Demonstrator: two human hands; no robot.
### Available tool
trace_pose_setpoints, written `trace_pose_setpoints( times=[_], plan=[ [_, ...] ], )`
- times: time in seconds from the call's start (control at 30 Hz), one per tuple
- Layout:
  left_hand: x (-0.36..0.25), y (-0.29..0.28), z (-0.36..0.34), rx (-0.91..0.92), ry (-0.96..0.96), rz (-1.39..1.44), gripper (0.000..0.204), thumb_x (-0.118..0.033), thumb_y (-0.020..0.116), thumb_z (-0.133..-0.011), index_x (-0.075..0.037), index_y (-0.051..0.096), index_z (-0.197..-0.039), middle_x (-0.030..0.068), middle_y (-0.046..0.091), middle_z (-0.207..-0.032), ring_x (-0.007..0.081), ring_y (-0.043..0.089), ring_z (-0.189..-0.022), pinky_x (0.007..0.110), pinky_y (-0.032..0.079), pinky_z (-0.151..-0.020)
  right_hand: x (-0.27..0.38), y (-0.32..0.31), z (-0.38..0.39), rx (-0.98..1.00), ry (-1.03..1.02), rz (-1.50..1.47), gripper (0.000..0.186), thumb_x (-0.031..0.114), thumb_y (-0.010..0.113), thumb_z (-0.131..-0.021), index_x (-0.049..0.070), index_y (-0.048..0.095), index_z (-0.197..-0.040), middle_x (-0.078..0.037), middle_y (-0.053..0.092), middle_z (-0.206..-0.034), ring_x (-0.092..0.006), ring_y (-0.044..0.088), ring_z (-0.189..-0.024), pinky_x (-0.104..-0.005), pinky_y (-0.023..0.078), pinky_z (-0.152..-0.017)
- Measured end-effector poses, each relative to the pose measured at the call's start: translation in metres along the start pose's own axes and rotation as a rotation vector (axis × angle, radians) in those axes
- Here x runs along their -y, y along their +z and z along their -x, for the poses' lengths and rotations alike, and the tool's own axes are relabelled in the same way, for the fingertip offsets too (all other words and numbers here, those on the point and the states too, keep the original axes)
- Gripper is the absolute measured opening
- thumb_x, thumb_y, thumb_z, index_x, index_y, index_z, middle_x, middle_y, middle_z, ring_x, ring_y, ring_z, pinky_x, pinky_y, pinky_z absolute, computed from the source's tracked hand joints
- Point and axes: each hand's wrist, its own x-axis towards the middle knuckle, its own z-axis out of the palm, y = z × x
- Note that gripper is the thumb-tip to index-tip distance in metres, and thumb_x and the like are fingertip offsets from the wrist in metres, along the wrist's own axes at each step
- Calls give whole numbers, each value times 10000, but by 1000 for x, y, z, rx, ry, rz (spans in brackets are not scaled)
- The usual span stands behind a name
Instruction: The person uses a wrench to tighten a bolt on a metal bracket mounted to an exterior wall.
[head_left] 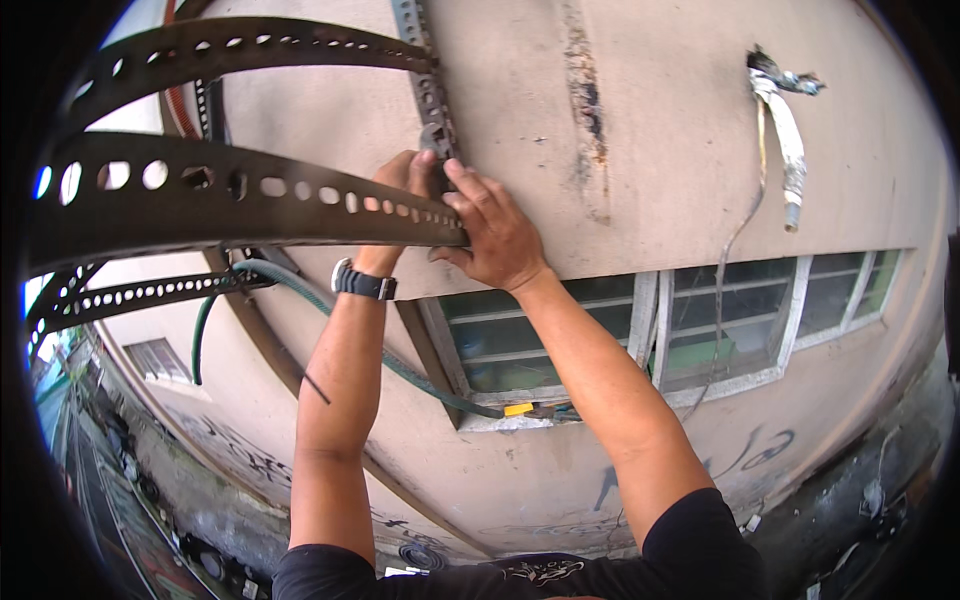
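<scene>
A dark slotted angle bar [290, 195] runs in from the left and ends at an upright slotted angle [418, 60] on the wall. My left hand [400, 172] is behind the bar's far end, fingers curled around what looks like a wrench, its grey jaw [433, 133] showing against the upright. The bar hides most of that grip. My right hand [498, 225] lies over the joint from the right, fingers stretched up along the upright. Its thumb is beside the bar's lower edge. Any bolt at the joint is hidden. A black-strapped watch [365, 281] is on my left wrist.
Another slotted bar [250, 42] crosses above, and a lower one [150, 295] sits at left. A green hose [400, 372] hangs below, beside louvred windows [540, 335]. A taped pipe and cable [788, 150] jut from the wall at right. The ground lies far below.
</scene>
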Motion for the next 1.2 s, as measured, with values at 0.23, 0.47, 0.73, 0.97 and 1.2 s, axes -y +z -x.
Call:
trace_pose_setpoints(
  times=[0.23,0.47,0.73,0.97,1.2],
  plan=[
    [3,2,11,-132,-26,221,525,-454,563,-1067,40,704,-961,57,635,-690,108,508,-628,328,430,-569,7,5,-2,6,5,0,736,701,591,-889,54,547,-1237,-146,458,-1537,-385,547,-1281,-473,503,-1070],
    [18,1,2,-34,22,186,567,-479,565,-1062,36,693,-865,18,546,-619,92,444,-596,329,388,-530,2,8,-1,1,-6,6,727,696,594,-890,58,551,-1235,-139,462,-1526,-377,544,-1280,-471,507,-1061],
    [2,-3,-2,50,-123,192,577,-470,558,-1067,49,716,-872,15,546,-596,95,464,-573,343,408,-535,2,8,-2,-8,-18,22,701,690,569,-920,54,563,-1215,-133,465,-1524,-361,543,-1283,-456,512,-1055],
    [8,-32,-19,211,-108,132,620,-575,596,-1017,19,752,-924,12,611,-615,96,548,-555,335,432,-506,0,8,0,-12,-16,29,645,657,531,-970,55,581,-1197,-136,475,-1514,-362,553,-1273,-449,517,-1048],
    [80,-37,-36,234,245,219,553,-541,608,-1010,-34,752,-1177,146,770,-898,253,740,-770,385,570,-720,10,10,-2,-5,-31,-4,652,656,535,-968,48,578,-1199,-139,470,-1518,-370,554,-1270,-454,516,-1050]
  ],
)
